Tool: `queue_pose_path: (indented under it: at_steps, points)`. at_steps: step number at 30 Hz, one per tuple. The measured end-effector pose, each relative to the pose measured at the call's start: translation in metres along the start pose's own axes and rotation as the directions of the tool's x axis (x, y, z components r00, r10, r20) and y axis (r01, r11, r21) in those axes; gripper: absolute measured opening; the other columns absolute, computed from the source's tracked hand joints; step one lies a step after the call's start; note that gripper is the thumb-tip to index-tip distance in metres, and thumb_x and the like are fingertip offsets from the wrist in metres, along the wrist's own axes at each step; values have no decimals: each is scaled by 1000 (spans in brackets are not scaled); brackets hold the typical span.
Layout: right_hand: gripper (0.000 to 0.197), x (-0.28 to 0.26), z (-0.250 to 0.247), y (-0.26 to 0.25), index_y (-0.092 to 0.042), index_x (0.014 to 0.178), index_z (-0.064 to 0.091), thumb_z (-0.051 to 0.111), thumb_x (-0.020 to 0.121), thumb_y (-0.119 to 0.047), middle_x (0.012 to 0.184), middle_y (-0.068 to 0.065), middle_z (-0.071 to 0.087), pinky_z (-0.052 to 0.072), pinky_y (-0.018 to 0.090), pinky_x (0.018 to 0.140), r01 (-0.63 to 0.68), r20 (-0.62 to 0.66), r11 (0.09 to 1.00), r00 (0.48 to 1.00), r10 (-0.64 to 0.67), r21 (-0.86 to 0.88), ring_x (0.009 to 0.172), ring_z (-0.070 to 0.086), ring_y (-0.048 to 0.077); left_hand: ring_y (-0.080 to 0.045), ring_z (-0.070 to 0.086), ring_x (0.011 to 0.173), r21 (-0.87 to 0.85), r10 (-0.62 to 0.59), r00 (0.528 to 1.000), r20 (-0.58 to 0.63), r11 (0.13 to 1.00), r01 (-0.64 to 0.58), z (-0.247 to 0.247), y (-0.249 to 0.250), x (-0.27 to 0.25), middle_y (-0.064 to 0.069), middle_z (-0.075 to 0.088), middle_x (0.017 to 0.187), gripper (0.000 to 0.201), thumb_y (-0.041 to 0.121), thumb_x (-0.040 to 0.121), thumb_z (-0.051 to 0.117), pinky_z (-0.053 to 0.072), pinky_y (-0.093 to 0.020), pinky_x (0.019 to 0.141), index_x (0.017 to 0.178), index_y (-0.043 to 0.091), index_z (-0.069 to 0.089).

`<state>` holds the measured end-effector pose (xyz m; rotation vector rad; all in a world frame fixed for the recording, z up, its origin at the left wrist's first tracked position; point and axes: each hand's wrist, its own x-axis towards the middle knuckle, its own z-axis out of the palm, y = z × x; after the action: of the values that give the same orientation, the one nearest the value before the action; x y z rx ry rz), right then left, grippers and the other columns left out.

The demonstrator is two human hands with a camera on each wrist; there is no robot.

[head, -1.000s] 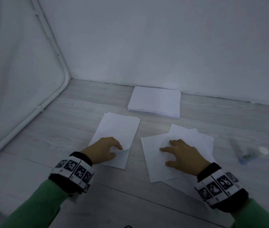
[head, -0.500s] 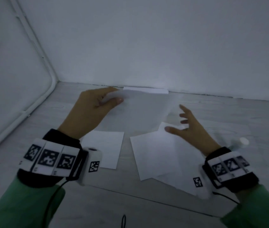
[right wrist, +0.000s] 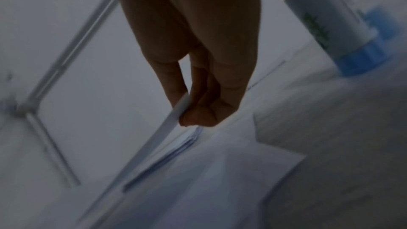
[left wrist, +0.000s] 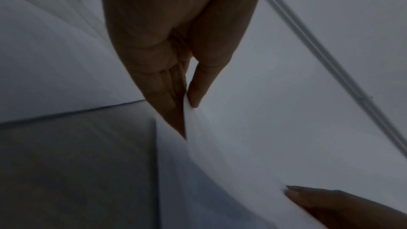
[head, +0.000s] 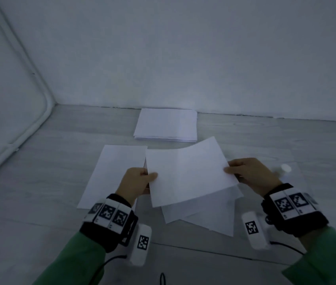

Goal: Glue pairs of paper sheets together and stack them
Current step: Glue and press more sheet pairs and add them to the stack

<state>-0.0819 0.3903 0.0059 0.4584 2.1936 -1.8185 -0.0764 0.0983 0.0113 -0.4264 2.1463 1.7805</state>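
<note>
Rt hand (head: 251, 177) now pinches lifted sheet (head: 189, 171) w/ left hand (head: 137, 183).

Left hand (head: 137, 183) and right hand (head: 251, 174) raised, fingers (left wrist: 193, 91) pinching closed.

Glue stick (head: 284, 169) blurred, half hidden behind right hand (head: 251, 175).

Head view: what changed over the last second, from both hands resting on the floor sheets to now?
The left hand lifted a sheet off the left pile and carried it right, above the loose sheets. The right hand left those sheets and took hold of its other edge, so both hands now pinch it in the air. The far stack and glue stick stayed put.
</note>
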Motion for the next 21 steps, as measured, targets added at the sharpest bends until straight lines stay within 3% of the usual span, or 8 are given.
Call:
queue_pose_path:
  at_steps: [4, 7, 9, 14, 21]
  points:
    - [5, 3, -4, 7, -5, 73, 70, 73, 77, -6, 71, 8, 69, 49, 25, 57, 18, -142, 978, 989, -48, -209, 62, 62, 18, -34, 65, 80, 102, -20, 999, -29, 995, 22, 2, -15, 1, -26, 67, 93, 21, 8, 86, 65, 57, -44, 75, 87, -14, 64]
    - [7, 5, -7, 11, -5, 73, 70, 73, 77, -10, 69, 8, 67, 48, 27, 58, -8, -161, 957, 986, -40, -289, 62, 60, 19, -23, 64, 56, 136, -28, 999, -39, 990, 33, 1, -21, 0, -16, 68, 72, 14, 8, 81, 70, 56, -29, 52, 73, -2, 66]
    - [10, 4, -8, 13, -7, 69, 69, 73, 77, -11, 69, 7, 66, 48, 27, 58, -12, -165, 942, 985, -46, -335, 62, 59, 19, -17, 60, 46, 163, -32, 999, -37, 986, 37, 1, -24, 1, -13, 67, 65, 13, 8, 82, 69, 51, -23, 46, 71, 2, 68]
    - [18, 2, -7, 16, -13, 63, 64, 71, 80, -12, 60, 1, 61, 40, 21, 49, -6, -175, 900, 981, -78, -435, 55, 54, 13, -10, 59, 43, 263, -6, 999, -39, 965, 16, 2, -26, 4, -8, 66, 60, 14, 10, 82, 70, 48, -20, 42, 69, 5, 67]
    - [21, 4, -7, 17, -16, 61, 62, 71, 80, -15, 63, -3, 59, 37, 20, 51, -4, -160, 860, 983, -90, -511, 59, 51, 9, -13, 58, 49, 368, 37, 999, -30, 929, -24, 4, -27, 4, -2, 64, 58, 18, 14, 82, 71, 48, -16, 43, 64, 10, 66]
